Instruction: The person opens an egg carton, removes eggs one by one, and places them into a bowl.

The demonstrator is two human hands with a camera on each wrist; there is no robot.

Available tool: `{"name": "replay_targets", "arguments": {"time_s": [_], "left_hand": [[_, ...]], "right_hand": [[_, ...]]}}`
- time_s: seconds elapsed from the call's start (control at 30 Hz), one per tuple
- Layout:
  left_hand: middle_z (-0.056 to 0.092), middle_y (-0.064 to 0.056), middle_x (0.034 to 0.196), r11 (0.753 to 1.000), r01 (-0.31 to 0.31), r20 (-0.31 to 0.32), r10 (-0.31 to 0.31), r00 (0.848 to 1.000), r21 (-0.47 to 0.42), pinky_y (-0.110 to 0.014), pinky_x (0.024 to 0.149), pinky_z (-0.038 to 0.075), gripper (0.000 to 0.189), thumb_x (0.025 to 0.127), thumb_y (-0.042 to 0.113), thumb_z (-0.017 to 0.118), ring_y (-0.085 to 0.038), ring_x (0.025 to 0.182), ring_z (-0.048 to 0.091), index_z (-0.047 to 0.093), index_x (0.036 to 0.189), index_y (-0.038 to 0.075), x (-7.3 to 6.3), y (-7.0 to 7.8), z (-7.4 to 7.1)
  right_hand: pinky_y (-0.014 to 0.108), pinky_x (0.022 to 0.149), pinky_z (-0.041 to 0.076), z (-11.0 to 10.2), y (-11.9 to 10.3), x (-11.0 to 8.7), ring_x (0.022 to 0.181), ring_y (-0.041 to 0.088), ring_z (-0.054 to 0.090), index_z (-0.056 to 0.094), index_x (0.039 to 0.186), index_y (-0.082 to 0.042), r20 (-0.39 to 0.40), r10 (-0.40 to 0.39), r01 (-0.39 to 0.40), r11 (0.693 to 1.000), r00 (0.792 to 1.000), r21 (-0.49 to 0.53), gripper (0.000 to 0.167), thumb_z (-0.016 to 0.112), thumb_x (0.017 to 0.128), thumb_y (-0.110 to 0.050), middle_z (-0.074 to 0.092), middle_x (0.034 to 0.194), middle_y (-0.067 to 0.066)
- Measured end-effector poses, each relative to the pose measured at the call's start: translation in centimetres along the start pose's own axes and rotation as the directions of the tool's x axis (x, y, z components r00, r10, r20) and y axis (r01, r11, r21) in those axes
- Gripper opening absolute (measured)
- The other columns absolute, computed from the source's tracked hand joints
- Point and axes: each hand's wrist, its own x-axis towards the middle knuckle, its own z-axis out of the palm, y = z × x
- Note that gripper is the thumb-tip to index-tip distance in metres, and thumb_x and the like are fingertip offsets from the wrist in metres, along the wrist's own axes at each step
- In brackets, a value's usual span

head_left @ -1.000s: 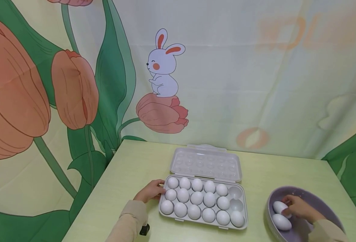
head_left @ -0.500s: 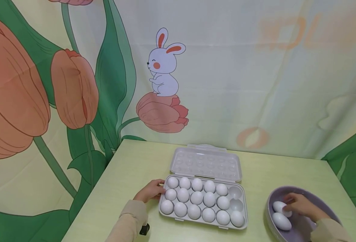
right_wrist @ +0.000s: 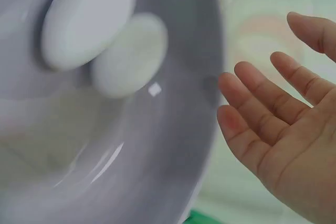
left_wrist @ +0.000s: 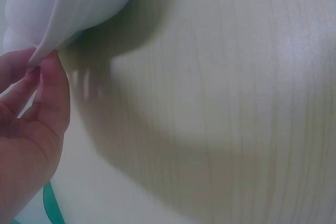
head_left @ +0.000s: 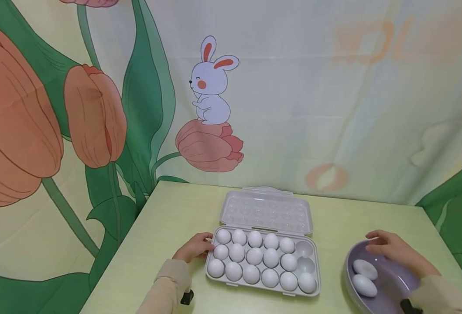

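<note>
A pale plastic egg box [head_left: 260,288] stands open on the table, white eggs [head_left: 271,257] filling most of its cups. Two cups [head_left: 305,266] on its right side hold no egg. My left hand [head_left: 193,247] pinches the left rim between thumb and fingers; the left wrist view shows this pinch on the thin edge [left_wrist: 52,19]. Over the far rim of a purple-grey bowl [head_left: 395,283], my right hand [head_left: 401,254] is spread and holds nothing. Two white eggs lie side by side in the bowl, the nearer egg [head_left: 364,285] and the farther egg [head_left: 365,269].
The box's lid [head_left: 266,212] lies folded back behind it. A light wood-grain table [head_left: 183,209] carries everything, with the bowl near its right side. Behind the table hangs a printed cloth [head_left: 278,109] with tulips and a rabbit.
My right hand has let go of the farther egg, leaving it in the bowl, and has risen back over the rim with fingers spread. The left hand keeps its pinch on the box.
</note>
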Motion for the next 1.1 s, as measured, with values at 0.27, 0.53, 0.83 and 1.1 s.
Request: {"name": "replay_targets", "arguments": {"time_s": [0.27, 0.53, 0.83, 1.1], "left_hand": [[0.057, -0.012, 0.085, 1.000, -0.001, -0.004, 0.001, 1.000, -0.009, -0.030, 0.061, 0.049, 0.039, 0.080, -0.001, 0.052, -0.017, 0.069, 0.056, 0.047, 0.118, -0.004, 0.2, -0.1, 0.0], [0.056, -0.013, 0.086, 1.000, 0.000, -0.020, 0.000, 1.000, 0.003, -0.031, 0.061, 0.049, 0.037, 0.080, 0.000, 0.052, -0.018, 0.069, 0.056, 0.048, 0.117, -0.004, 0.3, -0.1, 0.2], [0.056, -0.014, 0.087, 1.000, 0.003, -0.039, -0.002, 0.999, 0.029, -0.030, 0.061, 0.048, 0.037, 0.081, 0.001, 0.052, -0.017, 0.069, 0.055, 0.048, 0.117, -0.003, 0.4, -0.3, 0.3], [0.056, -0.013, 0.086, 1.000, 0.003, -0.023, -0.003, 1.000, 0.014, -0.030, 0.059, 0.048, 0.038, 0.080, 0.001, 0.053, -0.017, 0.068, 0.055, 0.048, 0.118, -0.003, 0.3, -0.1, 0.2]], "right_hand": [[0.023, 0.070, 0.046, 0.8, -4.1, 0.8, 0.089, 0.011, 0.056, 0.046, 0.116, 0.006, 0.034, -0.187, 0.186, 0.982, 0.982, 0.028, 0.042, 0.056, 0.083, -0.018, 0.056, 0.106, 0.021], [0.027, 0.069, 0.047, 2.8, -6.4, 1.6, 0.090, 0.024, 0.057, 0.044, 0.115, 0.009, 0.134, -0.263, 0.253, 0.963, 0.955, 0.089, 0.044, 0.058, 0.082, -0.016, 0.054, 0.105, 0.023], [0.033, 0.069, 0.047, 5.5, -6.5, 2.7, 0.087, 0.027, 0.058, 0.049, 0.111, 0.005, 0.163, -0.231, 0.223, 0.973, 0.959, 0.065, 0.041, 0.061, 0.079, -0.019, 0.055, 0.102, 0.020], [0.032, 0.070, 0.048, 7.3, -6.7, 3.2, 0.086, 0.030, 0.058, 0.050, 0.108, 0.004, 0.216, -0.270, 0.263, 0.963, 0.938, 0.061, 0.039, 0.062, 0.077, -0.015, 0.054, 0.101, 0.027]]}}
